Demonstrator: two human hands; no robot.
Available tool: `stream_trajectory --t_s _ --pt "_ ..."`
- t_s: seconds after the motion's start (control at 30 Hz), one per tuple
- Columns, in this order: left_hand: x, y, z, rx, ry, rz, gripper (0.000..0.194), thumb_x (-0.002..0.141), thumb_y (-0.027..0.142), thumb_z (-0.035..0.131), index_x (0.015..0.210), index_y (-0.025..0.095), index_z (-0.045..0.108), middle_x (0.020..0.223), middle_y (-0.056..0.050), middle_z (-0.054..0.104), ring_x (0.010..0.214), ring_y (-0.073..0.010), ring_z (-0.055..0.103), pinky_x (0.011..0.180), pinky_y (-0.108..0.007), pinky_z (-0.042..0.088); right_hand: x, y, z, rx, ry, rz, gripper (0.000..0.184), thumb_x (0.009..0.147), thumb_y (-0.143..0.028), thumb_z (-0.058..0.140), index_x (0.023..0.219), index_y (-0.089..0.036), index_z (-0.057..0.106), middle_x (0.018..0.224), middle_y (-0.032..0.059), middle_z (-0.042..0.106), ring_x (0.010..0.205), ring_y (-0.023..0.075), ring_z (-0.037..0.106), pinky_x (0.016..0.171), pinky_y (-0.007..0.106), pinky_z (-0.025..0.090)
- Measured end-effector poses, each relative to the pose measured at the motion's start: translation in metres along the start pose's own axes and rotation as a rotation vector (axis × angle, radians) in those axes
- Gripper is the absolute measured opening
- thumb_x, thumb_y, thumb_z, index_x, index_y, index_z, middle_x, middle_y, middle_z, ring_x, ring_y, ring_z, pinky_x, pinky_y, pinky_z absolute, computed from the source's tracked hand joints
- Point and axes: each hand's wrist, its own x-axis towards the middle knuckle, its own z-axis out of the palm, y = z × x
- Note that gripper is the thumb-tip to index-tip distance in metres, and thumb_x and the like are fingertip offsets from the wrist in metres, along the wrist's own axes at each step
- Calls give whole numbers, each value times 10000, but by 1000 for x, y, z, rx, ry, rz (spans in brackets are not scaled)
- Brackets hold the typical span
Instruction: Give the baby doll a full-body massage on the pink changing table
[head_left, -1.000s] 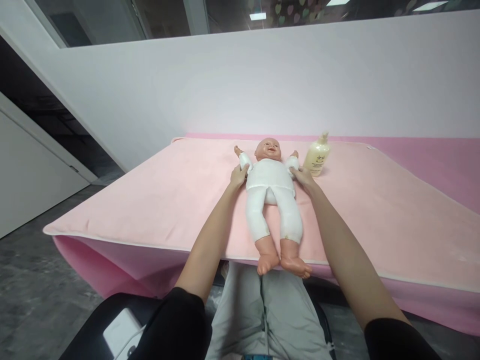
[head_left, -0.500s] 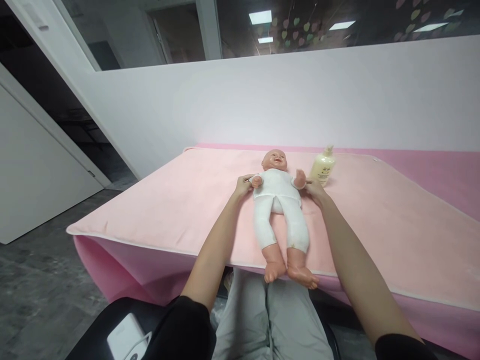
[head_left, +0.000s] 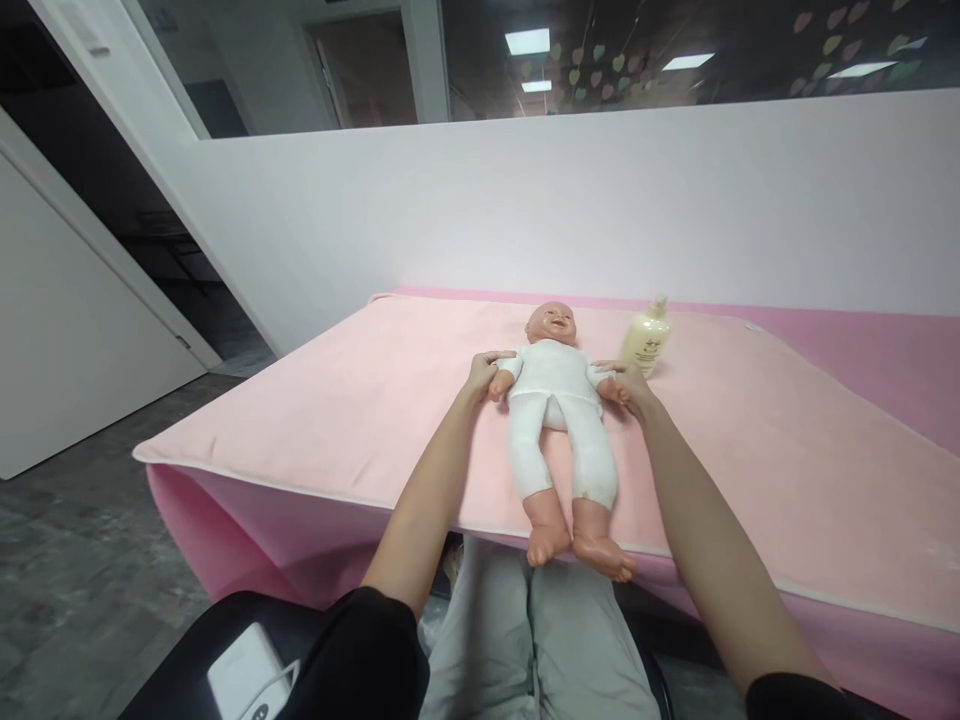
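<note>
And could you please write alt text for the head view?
A baby doll lies face up on a pink blanket, a person's left hand and right hand on its arms. A yellow pump bottle stands nearby.

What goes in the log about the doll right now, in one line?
doll: face up on cloth | left hand: on one arm | right hand: on other arm | bottle: standing near right hand

A baby doll (head_left: 553, 385) lay face-up on a pink cloth (head_left: 322, 400). Both hands (head_left: 484, 374) touched its arms.
</note>
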Motion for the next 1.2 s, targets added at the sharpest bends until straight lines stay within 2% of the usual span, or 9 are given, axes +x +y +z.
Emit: stream_trajectory --t_s 0.13,0.3,0.4,0.5,0.67,0.77,0.9,1.0,1.2 --pt "-4 -1 6 -58 -60 -37 322 562 191 712 876 121 719 833 -58 706 738 -157 629 703 -290 499 8 3 5 97 37 55 283 536 -346 685 752 -164 686 823 62 683 761 186 616 648 297 504" --pt "-2 2 12 7 -84 -67 181 612 252 700 727 122 648 613 2 580 558 -99 535 536 -221 407 12 3 6 129 -9 40 298 563 -294 668 830 -165 691 837 22 686 750 143 610 712 267 495" --pt "4 -2 13 7 -102 -96 202 645 294 675 743 125 625 627 -5 575 568 -109 538 549 -229 414 12 0 9 58 10 41 283 600 -299 670 843 -155 678 823 28 676 713 132 594 669 246 481" --pt "11 -9 10 73 -86 -72 252 678 357 665 756 122 619 640 -16 583 571 -118 534 558 -241 412 14 -3 13 -81 70 86 239 660 -364 662 751 -143 642 725 46 650 661 142 571 589 238 458" --pt "21 -14 6 370 28 -27 346 759 469 604 671 134 589 585 -26 558 553 -140 509 555 -261 377 21 -4 19 -186 108 119 325 695 -454 656 697 -133 608 631 29 596 611 133 529 542 228 420" --pt "25 -12 7 550 86 -7 371 788 492 571 663 143 600 621 -58 588 636 -187 556 600 -281 378 24 -3 20 -195 118 143 330 700 -451 658 698 -125 607 630 22 581 589 120 507 537 228 402" --pt "26 -9 11 656 167 -29 390 803 514 547 692 146 618 693 -97 623 737 -238 594 650 -303 380 26 -3 22 -210 138 174 318 718 -429 651 714 -114 606 628 22 575 584 112 492 516 217 374" --pt "24 -11 9 608 156 -19 390 785 516 578 691 140 619 682 -91 619 705 -220 586 638 -292 379 23 -4 21 -195 140 166 327 711 -440 661 722 -118 610 646 27 591 596 118 505 526 222 387" --pt "18 -15 3 173 -10 -18 330 660 442 708 707 126 630 594 -17 568 543 -113 503 525 -229 354 15 2 11 -46 81 73 391 603 -489 730 756 -138 652 724 38 653 669 144 564 578 230 436"
